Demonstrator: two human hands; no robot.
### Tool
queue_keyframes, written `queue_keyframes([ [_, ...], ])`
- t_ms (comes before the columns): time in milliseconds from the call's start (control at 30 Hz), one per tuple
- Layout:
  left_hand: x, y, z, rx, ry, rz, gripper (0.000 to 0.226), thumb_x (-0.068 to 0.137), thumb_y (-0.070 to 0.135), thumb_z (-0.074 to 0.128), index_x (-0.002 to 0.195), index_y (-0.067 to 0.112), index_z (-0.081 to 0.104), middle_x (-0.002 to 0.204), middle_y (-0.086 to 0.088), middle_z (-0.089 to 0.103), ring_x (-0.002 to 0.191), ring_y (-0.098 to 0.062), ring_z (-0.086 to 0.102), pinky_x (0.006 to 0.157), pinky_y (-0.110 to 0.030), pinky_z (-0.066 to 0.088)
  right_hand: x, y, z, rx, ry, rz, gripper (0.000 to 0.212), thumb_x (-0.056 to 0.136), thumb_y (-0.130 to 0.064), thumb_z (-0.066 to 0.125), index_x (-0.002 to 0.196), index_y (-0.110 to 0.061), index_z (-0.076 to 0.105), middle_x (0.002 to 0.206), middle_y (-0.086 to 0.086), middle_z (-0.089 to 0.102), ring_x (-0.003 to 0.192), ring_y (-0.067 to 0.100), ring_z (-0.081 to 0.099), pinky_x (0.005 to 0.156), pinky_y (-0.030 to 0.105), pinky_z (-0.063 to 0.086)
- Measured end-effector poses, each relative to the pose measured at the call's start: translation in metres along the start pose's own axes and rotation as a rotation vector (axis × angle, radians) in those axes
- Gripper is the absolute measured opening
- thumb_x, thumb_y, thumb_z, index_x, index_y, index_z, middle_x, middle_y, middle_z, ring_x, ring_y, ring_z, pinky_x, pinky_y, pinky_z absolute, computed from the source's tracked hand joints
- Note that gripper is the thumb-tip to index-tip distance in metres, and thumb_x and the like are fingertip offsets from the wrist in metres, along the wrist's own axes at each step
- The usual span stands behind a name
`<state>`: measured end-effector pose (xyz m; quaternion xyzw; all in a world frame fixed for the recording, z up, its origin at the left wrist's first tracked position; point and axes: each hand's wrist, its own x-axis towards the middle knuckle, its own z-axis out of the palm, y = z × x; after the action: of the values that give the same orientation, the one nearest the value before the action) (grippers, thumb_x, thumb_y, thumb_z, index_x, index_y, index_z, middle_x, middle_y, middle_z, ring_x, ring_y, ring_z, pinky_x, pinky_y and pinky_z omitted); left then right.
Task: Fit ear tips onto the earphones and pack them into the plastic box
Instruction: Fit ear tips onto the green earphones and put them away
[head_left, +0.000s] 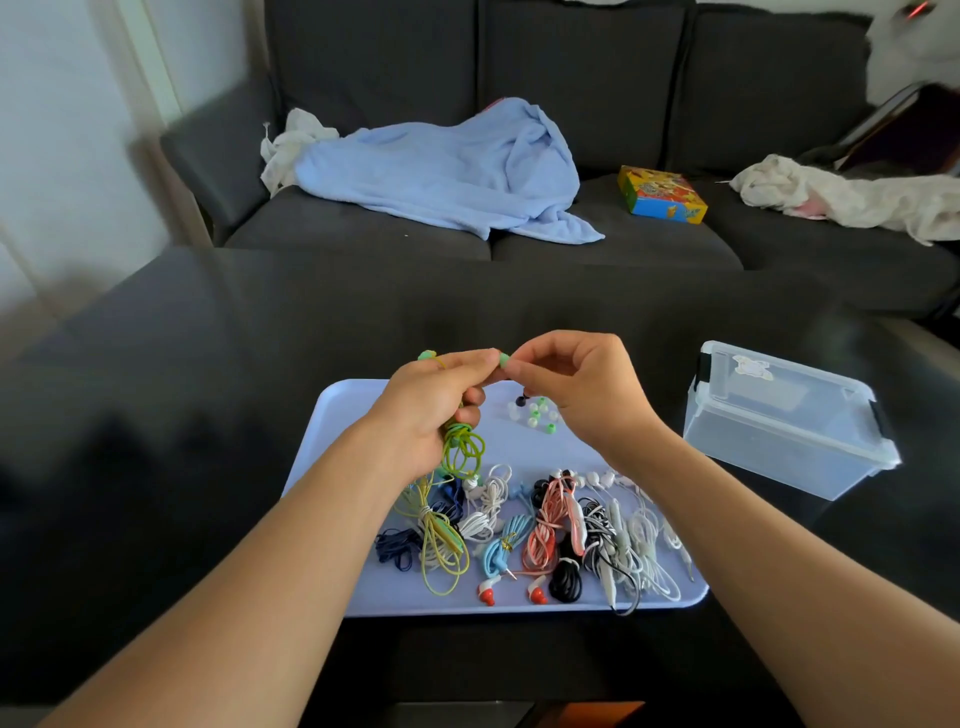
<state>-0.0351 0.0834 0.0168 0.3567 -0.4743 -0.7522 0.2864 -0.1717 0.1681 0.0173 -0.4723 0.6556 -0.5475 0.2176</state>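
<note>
Left hand (434, 410) grips green earphones (460, 447); right hand (576, 387) pinches green ear tip (504, 358) against its bud; loose tips (535, 413) just below right hand; plastic box (789, 421) to its right.

Dark table (208, 415) with pale blue tray (353, 410) and lidded plastic box (779, 431).

We can't tell if the ear tip (504, 359) is seated, since the fingertips of both hands cover the joint. Loose tips (537, 413) on the tray are too small to sort by size. Far right, a dark object (914, 130) on the sofa is blurred and cut off.
</note>
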Motion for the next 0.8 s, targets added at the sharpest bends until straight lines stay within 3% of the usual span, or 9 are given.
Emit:
queue_keyframes([
  [67, 0.000, 0.000, -0.004, 0.018, -0.001, -0.020, 0.008, 0.092, 0.015, 0.069, 0.091, 0.007, 0.072, 0.082, -0.003, 0.074, 0.048, -0.004, 0.039, 0.039, -0.013, 0.032, -0.001, -0.001, -0.003, -0.029, -0.036, -0.039, 0.004, 0.085, -0.009, 0.078, 0.085, -0.005, 0.076, 0.079, 0.015, 0.074, 0.074, 0.036, 0.068, 0.073, 0.043, 0.059],
  [200, -0.003, 0.000, -0.008, 0.063, -0.100, -0.074, 0.012, 0.090, 0.022, 0.071, 0.092, 0.010, 0.072, 0.079, 0.001, 0.073, 0.050, -0.004, 0.039, 0.038, -0.012, 0.030, -0.005, -0.001, -0.008, -0.001, -0.075, -0.053, 0.010, 0.079, -0.007, 0.082, 0.082, -0.004, 0.073, 0.075, 0.013, 0.073, 0.066, 0.022, 0.067, 0.071, 0.035, 0.060],
  [333, -0.006, 0.000, -0.008, 0.124, -0.174, -0.100, 0.012, 0.089, 0.020, 0.069, 0.095, 0.010, 0.071, 0.070, 0.005, 0.069, 0.051, -0.003, 0.038, 0.037, -0.011, 0.027, -0.006, -0.002, -0.016, 0.078, -0.156, -0.033, 0.029, 0.073, -0.005, 0.084, 0.098, -0.003, 0.071, 0.081, 0.016, 0.074, 0.075, 0.034, 0.072, 0.077, 0.037, 0.061],
  [467, -0.009, 0.002, -0.008, 0.191, -0.220, -0.123, 0.015, 0.092, 0.015, 0.067, 0.104, 0.008, 0.068, 0.070, 0.004, 0.070, 0.050, -0.002, 0.037, 0.037, -0.011, 0.026, -0.004, -0.003, -0.024, 0.020, -0.294, -0.024, 0.042, 0.074, -0.001, 0.083, 0.114, -0.006, 0.072, 0.075, 0.007, 0.072, 0.070, 0.021, 0.066, 0.079, 0.039, 0.060],
  [633, -0.010, 0.002, -0.010, 0.228, -0.264, -0.139, 0.013, 0.085, 0.011, 0.071, 0.098, 0.008, 0.069, 0.068, 0.004, 0.068, 0.047, -0.002, 0.036, 0.036, -0.011, 0.024, -0.004, -0.004, -0.023, -0.060, -0.460, -0.013, 0.027, 0.076, -0.003, 0.082, 0.103, -0.003, 0.077, 0.074, 0.008, 0.072, 0.062, 0.010, 0.058, 0.061, 0.024, 0.051],
  [800, -0.010, 0.003, -0.011, 0.226, -0.281, -0.160, 0.010, 0.085, 0.011, 0.069, 0.095, 0.007, 0.068, 0.063, 0.003, 0.063, 0.046, -0.002, 0.037, 0.036, -0.011, 0.024, -0.004, -0.003, -0.024, -0.089, -0.462, -0.056, 0.021, 0.079, -0.006, 0.080, 0.100, -0.003, 0.079, 0.081, 0.026, 0.071, 0.061, 0.015, 0.056, 0.059, 0.023, 0.050],
])
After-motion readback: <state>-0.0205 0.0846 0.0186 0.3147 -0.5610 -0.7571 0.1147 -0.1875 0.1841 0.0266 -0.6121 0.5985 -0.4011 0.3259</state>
